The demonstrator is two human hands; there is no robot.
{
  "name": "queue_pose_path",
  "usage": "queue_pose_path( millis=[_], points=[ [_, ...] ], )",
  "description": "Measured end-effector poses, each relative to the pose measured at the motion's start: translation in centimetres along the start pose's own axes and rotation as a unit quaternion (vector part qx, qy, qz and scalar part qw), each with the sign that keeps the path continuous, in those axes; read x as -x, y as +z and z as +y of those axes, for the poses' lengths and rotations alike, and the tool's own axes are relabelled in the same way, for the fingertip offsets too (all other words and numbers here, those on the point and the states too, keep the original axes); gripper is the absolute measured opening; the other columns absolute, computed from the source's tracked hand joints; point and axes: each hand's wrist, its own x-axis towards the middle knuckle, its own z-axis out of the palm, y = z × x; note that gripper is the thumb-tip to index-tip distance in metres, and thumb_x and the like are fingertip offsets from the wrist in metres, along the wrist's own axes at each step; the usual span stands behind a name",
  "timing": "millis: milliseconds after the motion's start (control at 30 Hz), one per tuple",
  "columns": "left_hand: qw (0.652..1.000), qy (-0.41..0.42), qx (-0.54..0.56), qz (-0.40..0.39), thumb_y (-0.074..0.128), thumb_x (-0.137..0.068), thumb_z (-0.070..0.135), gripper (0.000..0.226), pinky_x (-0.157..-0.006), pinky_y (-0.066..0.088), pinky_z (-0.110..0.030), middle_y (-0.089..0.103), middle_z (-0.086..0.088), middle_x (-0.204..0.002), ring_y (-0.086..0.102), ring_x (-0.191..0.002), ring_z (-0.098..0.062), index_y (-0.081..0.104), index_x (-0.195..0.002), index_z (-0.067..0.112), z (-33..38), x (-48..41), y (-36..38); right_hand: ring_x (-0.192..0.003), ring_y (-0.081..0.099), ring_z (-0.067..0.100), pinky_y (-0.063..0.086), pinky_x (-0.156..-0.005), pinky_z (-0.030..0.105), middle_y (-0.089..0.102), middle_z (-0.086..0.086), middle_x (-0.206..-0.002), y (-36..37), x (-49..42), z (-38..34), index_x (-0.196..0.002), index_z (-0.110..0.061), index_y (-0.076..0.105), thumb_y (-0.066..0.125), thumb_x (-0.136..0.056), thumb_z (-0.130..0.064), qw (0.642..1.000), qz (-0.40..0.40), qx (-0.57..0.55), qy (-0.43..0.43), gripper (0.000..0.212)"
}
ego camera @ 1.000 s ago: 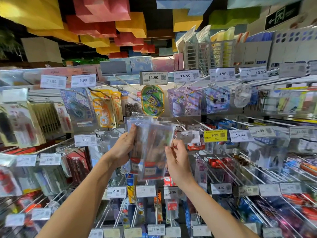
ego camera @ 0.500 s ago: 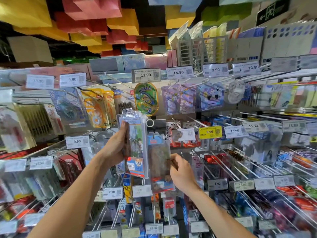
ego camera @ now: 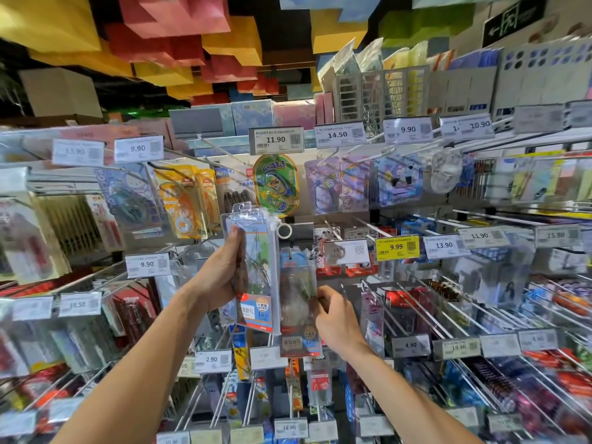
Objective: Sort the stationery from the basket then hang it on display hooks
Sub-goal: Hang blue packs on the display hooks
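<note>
A stack of clear stationery pouches [ego camera: 261, 277] is held upright in front of the display rack, in the middle of the view, level with the second row of price tags. The stack is gripped by the left hand [ego camera: 217, 280]: the thumb is laid up along the front face and the fingers are curled round the back, where they are seen through the plastic. An orange and blue label is printed at the foot of the front pouch, and a white ring pull [ego camera: 284, 231] sticks out at its upper right corner.

Just to the right and a little lower, a single pouch [ego camera: 298, 302] with a blue header is seen upright, its left edge overlapped by the stack. Whether its hole is threaded on a hook cannot be told. Its right edge is pinched at mid-height by the fingertips of the right hand [ego camera: 336, 318].

Behind both, wire display hooks [ego camera: 455, 310] are ranged in rows and loaded with packed goods. A green oval pack [ego camera: 276, 184] is hung directly above the stack, under a price tag marked 11.90 [ego camera: 276, 140]. A yellow tag marked 9.99 [ego camera: 397, 247] is fixed to the right, and a tag marked 2.90 [ego camera: 213, 359] is set lower left. Orange correction tape packs [ego camera: 182, 200] are hung to the upper left.
</note>
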Motion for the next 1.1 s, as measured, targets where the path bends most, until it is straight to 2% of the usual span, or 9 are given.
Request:
queue_pose_path(
  millis=[100, 233, 433, 600, 733, 833, 933, 1033, 1100],
  points=[
    [1.0, -0.001, 0.0, 0.001, 0.065, -0.065, 0.089, 0.101, -0.091, 0.04, -0.053, 0.053, -0.022, -0.106, 0.051, -0.091, -0.035, 0.063, -0.136, 0.017, 0.0, -0.1, -0.2, -0.079, 0.066, 0.009, 0.046, -0.061, 0.017, 0.073, -0.009, -0.085, 0.1, 0.2, -0.1, -0.096, -0.02, 0.067, 0.054, -0.103, -0.015, 1.0, 0.004, -0.017, 0.0, 0.015],
    [1.0, 0.005, 0.004, 0.016, 0.056, -0.075, 0.086, 0.088, -0.107, 0.037, -0.058, 0.055, -0.022, -0.137, 0.048, -0.12, -0.04, 0.067, -0.133, 0.021, 0.1, 0.2, 0.1, -0.075, 0.064, 0.015, 0.043, -0.059, 0.024, 0.072, -0.008, -0.079, 0.1, 0.3, -0.3, -0.09, -0.023, 0.066, 0.055, -0.103, -0.023, 0.999, 0.005, -0.036, -0.012, 0.017],
    [1.0, 0.006, 0.01, 0.005, 0.053, -0.078, 0.084, 0.087, -0.112, 0.036, -0.062, 0.055, -0.027, -0.141, 0.051, -0.125, -0.045, 0.066, -0.133, 0.019, 0.0, 0.4, 0.1, -0.064, 0.055, 0.006, 0.038, -0.054, 0.016, 0.069, -0.005, -0.076, -0.1, 0.1, -0.7, -0.089, -0.019, 0.065, 0.054, -0.103, -0.018, 0.999, 0.003, -0.034, -0.002, 0.017],
    [1.0, 0.007, 0.022, -0.008, 0.065, -0.063, 0.088, 0.094, -0.114, 0.027, -0.069, 0.053, -0.032, -0.141, 0.048, -0.119, -0.041, 0.07, -0.129, 0.02, 0.0, 0.3, 0.1, -0.077, 0.065, 0.011, 0.043, -0.055, 0.014, 0.072, -0.007, -0.088, 0.1, -0.4, -0.5, -0.101, -0.017, 0.068, 0.05, -0.103, -0.012, 1.0, 0.01, 0.006, 0.026, 0.018],
    [1.0, 0.002, 0.002, -0.003, 0.046, -0.08, 0.075, 0.078, -0.098, 0.053, -0.055, 0.069, -0.018, -0.128, 0.068, -0.11, -0.034, 0.066, -0.13, 0.018, 0.2, 0.3, 0.6, -0.065, 0.056, 0.007, 0.037, -0.052, 0.021, 0.063, -0.009, -0.073, 0.3, -0.8, -1.2, -0.087, -0.018, 0.063, 0.047, -0.101, -0.009, 0.998, 0.015, 0.049, 0.041, 0.023],
    [1.0, -0.004, 0.006, 0.001, 0.042, -0.081, 0.072, 0.078, -0.105, 0.047, -0.06, 0.069, -0.02, -0.124, 0.066, -0.11, -0.036, 0.064, -0.132, 0.017, 0.2, 0.4, 0.7, -0.06, 0.057, 0.014, 0.039, -0.052, 0.024, 0.06, -0.004, -0.067, 0.6, -2.6, -1.9, -0.078, -0.018, 0.062, 0.044, -0.099, -0.014, 0.988, 0.032, -0.06, 0.142, 0.028],
    [1.0, -0.006, 0.011, 0.006, 0.045, -0.08, 0.072, 0.076, -0.112, 0.038, -0.066, 0.064, -0.025, -0.13, 0.059, -0.117, -0.04, 0.066, -0.129, 0.018, 0.2, 0.5, 0.6, -0.046, 0.055, 0.002, 0.04, -0.044, 0.015, 0.059, -0.005, -0.068, 1.7, -5.1, -1.6, -0.084, -0.019, 0.062, 0.045, -0.103, -0.019, 0.961, 0.04, -0.114, 0.247, 0.025],
    [1.0, -0.008, 0.01, 0.002, 0.044, -0.082, 0.072, 0.077, -0.111, 0.037, -0.065, 0.06, -0.03, -0.135, 0.057, -0.119, -0.041, 0.064, -0.131, 0.016, 0.4, 0.7, 0.7, -0.078, 0.064, 0.017, 0.055, -0.072, 0.027, 0.066, 0.004, -0.091, 2.0, -6.4, -0.4, -0.101, -0.014, 0.062, 0.049, -0.104, -0.021, 0.972, 0.038, -0.029, 0.23, 0.015],
    [1.0, -0.005, 0.009, -0.008, 0.044, -0.083, 0.072, 0.077, -0.108, 0.041, -0.062, 0.064, -0.027, -0.129, 0.06, -0.113, -0.039, 0.064, -0.131, 0.015, 0.4, 0.6, 0.7, -0.091, 0.064, 0.026, 0.053, -0.077, 0.026, 0.066, 0.011, -0.101, 1.9, -5.4, -0.6, -0.113, -0.007, 0.062, 0.051, -0.103, -0.018, 0.98, 0.065, -0.021, 0.185, 0.019]
  ],
)
